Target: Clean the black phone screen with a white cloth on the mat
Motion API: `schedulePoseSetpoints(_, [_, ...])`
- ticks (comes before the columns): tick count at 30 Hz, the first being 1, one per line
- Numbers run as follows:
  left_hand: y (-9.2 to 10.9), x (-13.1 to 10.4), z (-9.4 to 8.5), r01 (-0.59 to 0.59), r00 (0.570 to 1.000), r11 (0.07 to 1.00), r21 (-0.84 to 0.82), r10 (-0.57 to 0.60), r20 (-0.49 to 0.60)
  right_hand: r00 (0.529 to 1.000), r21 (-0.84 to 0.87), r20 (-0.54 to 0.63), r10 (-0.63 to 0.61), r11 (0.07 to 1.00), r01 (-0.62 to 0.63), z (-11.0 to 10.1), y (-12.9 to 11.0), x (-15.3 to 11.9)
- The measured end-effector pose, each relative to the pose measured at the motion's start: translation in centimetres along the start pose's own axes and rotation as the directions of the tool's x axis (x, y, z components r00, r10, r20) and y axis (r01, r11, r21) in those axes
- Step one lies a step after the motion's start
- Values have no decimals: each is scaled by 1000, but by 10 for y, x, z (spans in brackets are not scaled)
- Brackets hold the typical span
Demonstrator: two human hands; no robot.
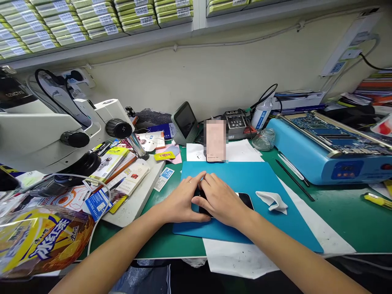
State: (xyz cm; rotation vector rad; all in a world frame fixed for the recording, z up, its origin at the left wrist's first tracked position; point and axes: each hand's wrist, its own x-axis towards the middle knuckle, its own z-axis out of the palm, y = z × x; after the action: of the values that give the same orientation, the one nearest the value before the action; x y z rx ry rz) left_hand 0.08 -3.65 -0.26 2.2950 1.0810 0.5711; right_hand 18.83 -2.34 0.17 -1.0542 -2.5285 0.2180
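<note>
A dark phone (246,200) lies flat on the blue mat (245,175), its right end showing and much of the rest under the hands. My left hand (183,199) curves around the phone's left end, thumb along the near edge and fingers at the far edge. Over its middle, my right hand (222,200) rests with bent fingers pressed together; its fingertips meet the left hand's fingers. Whether a small part sits under the fingertips is hidden. A crumpled white cloth (272,202) lies on the mat to the right.
Behind the mat stand an upright phone (215,141), a grey smart display (185,122) and a glass jar (263,139). A microscope (73,139) and a drink bottle (45,239) are at left. At right are a blue machine (333,163), tweezers (294,169) and a yellow knife (378,200).
</note>
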Motion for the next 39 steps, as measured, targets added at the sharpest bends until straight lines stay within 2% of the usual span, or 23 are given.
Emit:
schedulePoseSetpoints(12, [-1, 0, 1, -17, 1000, 1000, 2, 17, -19, 1000, -18, -12, 16, 1000, -16, 4, -3, 0])
schedulePoseSetpoints(25, [3, 1, 1, -10, 1000, 1000, -15, 10, -7, 998, 56, -51, 29, 998, -26, 4, -2, 0])
schedulePoseSetpoints(39, [2, -1, 0, -82, 995, 996, -35, 80, -52, 996, 117, -80, 41, 993, -31, -1, -3, -1])
